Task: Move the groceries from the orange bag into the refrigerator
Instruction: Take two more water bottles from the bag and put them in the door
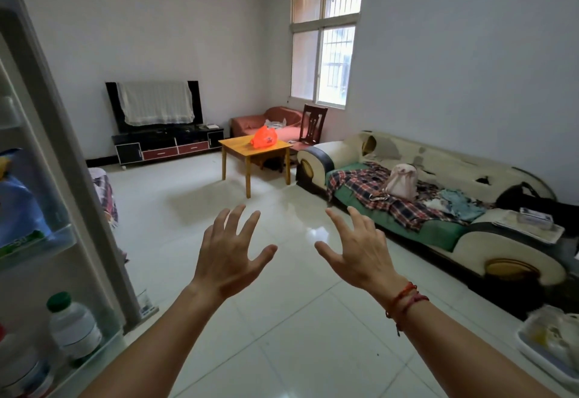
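1. The left hand (227, 250) and right hand (357, 247) are raised with fingers spread wide, holding nothing.
2. The orange bag (264, 137) sits on the yellow table (238, 145), well apart from both hands.
3. The refrigerator door (47, 115) stands open at the left; the label on its green-capped bottle (73, 325) is too blurred to read.

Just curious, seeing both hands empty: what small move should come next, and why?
Probably a step toward the wooden table. The orange bag sits on it across the room, out of reach. The left hand and right hand are spread and hold nothing, and the refrigerator door alongside stands open.
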The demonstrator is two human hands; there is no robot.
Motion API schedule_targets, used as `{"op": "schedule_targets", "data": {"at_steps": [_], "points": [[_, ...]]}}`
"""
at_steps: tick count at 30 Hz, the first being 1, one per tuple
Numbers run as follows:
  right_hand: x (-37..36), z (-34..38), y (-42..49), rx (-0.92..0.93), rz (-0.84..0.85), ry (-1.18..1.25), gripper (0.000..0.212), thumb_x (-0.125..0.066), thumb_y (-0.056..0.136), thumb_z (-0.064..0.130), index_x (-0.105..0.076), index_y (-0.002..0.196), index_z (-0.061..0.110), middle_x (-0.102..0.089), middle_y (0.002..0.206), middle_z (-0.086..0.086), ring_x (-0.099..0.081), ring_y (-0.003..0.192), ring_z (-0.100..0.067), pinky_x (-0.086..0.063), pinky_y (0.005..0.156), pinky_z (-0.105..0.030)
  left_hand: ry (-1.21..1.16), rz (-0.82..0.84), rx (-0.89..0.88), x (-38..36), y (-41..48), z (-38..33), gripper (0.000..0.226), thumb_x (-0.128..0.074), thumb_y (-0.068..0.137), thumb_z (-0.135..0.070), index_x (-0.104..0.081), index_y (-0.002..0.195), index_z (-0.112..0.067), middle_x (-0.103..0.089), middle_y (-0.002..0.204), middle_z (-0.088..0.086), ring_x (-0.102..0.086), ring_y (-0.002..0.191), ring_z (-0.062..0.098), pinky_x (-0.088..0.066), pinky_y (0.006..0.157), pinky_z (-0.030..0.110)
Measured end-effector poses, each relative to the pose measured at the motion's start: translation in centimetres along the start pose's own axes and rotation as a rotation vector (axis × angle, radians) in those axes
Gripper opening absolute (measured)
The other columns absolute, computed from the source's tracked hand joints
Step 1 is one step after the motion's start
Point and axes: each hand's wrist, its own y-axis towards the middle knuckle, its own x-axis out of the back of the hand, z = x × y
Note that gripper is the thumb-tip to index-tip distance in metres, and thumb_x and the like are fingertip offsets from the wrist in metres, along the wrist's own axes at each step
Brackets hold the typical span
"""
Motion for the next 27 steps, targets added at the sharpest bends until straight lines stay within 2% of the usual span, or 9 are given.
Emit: {"op": "schedule_targets", "data": {"at_steps": [11,17,27], "points": [[0.1,-4.0,3.4,0.027,-0.013,0.039,0.072,-0.043,0.093,0.065,-0.023,0.155,0.036,-0.029,0.158,-0.013,-0.032,0.142,-0.031,-0.035,0.108,-0.051,0.004,-0.016,0.001,-2.7,3.0,-2.9,0.075,-0.040,0.085,-0.068,-0.051,0.139,-0.017,-0.048,0.145,0.009,-0.044,0.134,0.033,-0.047,0.096,0.050],[-0.6,-7.0,5.9,0.057,0.002,0.025,0.072,-0.041,0.094,0.066,-0.020,0.156,0.036,-0.030,0.157,-0.012,-0.035,0.139,-0.029,-0.036,0.107,-0.046,0.012,-0.031,0.044,-4.3,5.0,-4.6,0.075,-0.037,0.086,-0.067,-0.052,0.139,-0.016,-0.048,0.145,0.009,-0.043,0.135,0.032,-0.047,0.096,0.051],[-4.4,-9.8,12.6,0.052,0.059,0.059,0.071,-0.042,0.093,0.066,-0.023,0.155,0.036,-0.029,0.159,-0.013,-0.030,0.143,-0.031,-0.033,0.111,-0.050,0.019,0.016,0.050,-9.8,11.3,-3.9,0.076,-0.037,0.086,-0.067,-0.049,0.142,-0.017,-0.046,0.147,0.009,-0.040,0.137,0.031,-0.045,0.098,0.049]]}}
